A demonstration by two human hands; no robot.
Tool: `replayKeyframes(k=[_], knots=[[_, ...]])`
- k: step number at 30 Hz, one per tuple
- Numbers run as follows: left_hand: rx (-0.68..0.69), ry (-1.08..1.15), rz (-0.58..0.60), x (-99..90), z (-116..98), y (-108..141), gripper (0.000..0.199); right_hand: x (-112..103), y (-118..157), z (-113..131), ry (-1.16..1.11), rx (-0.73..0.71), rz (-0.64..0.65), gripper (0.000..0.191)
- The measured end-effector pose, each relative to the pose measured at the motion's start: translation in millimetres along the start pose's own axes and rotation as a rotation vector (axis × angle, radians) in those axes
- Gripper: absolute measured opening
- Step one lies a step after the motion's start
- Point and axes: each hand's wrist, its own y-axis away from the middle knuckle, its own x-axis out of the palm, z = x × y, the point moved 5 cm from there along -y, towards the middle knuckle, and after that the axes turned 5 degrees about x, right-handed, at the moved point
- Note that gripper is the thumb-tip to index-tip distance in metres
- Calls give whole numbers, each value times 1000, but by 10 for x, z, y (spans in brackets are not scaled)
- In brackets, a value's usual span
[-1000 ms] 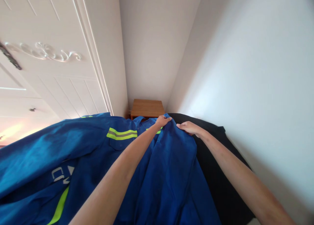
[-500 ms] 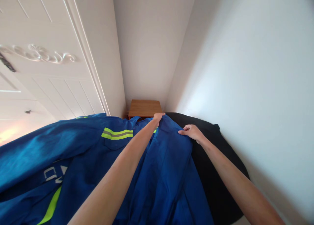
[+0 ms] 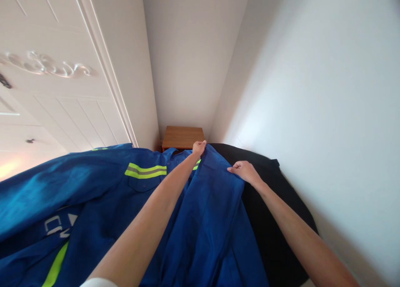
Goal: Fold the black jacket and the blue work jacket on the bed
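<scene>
A blue work jacket with yellow-green reflective strips lies spread out before me, its right part folded over toward the middle. My left hand pinches the cloth at the jacket's far edge, close to the collar. Farther right, my right hand grips the outer edge of the same folded part between thumb and fingers. Black cloth lies beneath the jacket on the right. White lettering shows on the blue cloth at the lower left, partly hidden in folds.
A small brown wooden table stands in the corner beyond the jacket. White panelled doors with a scroll ornament rise on the left. A pale wall runs along the right side.
The view has shifted slightly, so most things sit a little farther left. Both hands keep their hold on the jacket, and its folded part looks almost the same.
</scene>
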Motion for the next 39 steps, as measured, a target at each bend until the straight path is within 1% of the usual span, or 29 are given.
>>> replayKeyframes(k=[2, 4, 5, 6, 7, 8, 9, 10, 11, 12, 14, 15, 17, 20, 22, 24, 26, 28, 31, 33, 34, 36, 37, 39], knots=[[47, -64, -26, -106, -87, 45, 32, -34, 44, 19, 66, -18, -56, 31], [133, -131, -62, -232, -207, 154, 35, -85, 113, 72, 95, -41, -134, 31], [183, -152, -72, -283, -266, 236, 35, -111, 159, 123, 107, -79, -191, 32], [254, -179, -54, -310, -326, 334, 35, -126, 214, 194, 124, -150, -248, 35], [353, -225, -1, -304, -385, 447, 37, -120, 278, 280, 150, -253, -289, 39], [476, -294, 83, -265, -435, 574, 40, -86, 348, 369, 186, -377, -302, 42], [610, -386, 194, -199, -464, 711, 43, -21, 423, 446, 234, -507, -277, 44], [734, -494, 313, -122, -461, 847, 47, 67, 498, 495, 288, -620, -219, 46], [825, -605, 422, -49, -421, 963, 51, 164, 570, 505, 342, -701, -141, 49], [866, -704, 510, 7, -351, 1045, 54, 257, 638, 478, 390, -745, -60, 52], [835, -819, 621, 65, -179, 1109, 60, 397, 771, 341, 457, -750, 61, 60], [809, -846, 654, 78, -99, 1111, 62, 438, 843, 252, 468, -730, 91, 62], [789, -849, 682, 87, 20, 1091, 64, 478, 1011, 79, 454, -690, 107, 65], [797, -819, 658, 81, 99, 1058, 64, 492, 1307, -105, 410, -635, 96, 68], [786, -813, 649, 80, 102, 1061, 63, 486, 1509, -159, 388, -601, 101, 70], [769, -803, 635, 75, 55, 1094, 63, 458, 1695, -155, 361, -578, 113, 70], [751, -772, 585, 45, -50, 1161, 64, 402, 1854, -85, 321, -575, 124, 70], [735, -735, 501, -31, -193, 1271, 63, 331, 1979, 63, 262, -608, 129, 69], [757, -734, 409, -251, -417, 1539, 59, 248, 2095, 421, 152, -715, 163, 65], [803, -786, 387, -493, -553, 1765, 56, 231, 2123, 723, 74, -804, 216, 61], [822, -823, 372, -655, -618, 1880, 54, 237, 2122, 885, 37, -851, 250, 58], [830, -892, 311, -1067, -751, 2099, 50, 276, 2083, 1216, -34, -945, 324, 51], [818, -919, 265, -1315, -822, 2200, 47, 312, 2043, 1382, -65, -989, 362, 48], [765, -954, 158, -1872, -963, 2373, 43, 420, 1908, 1715, -120, -1069, 429, 42]])
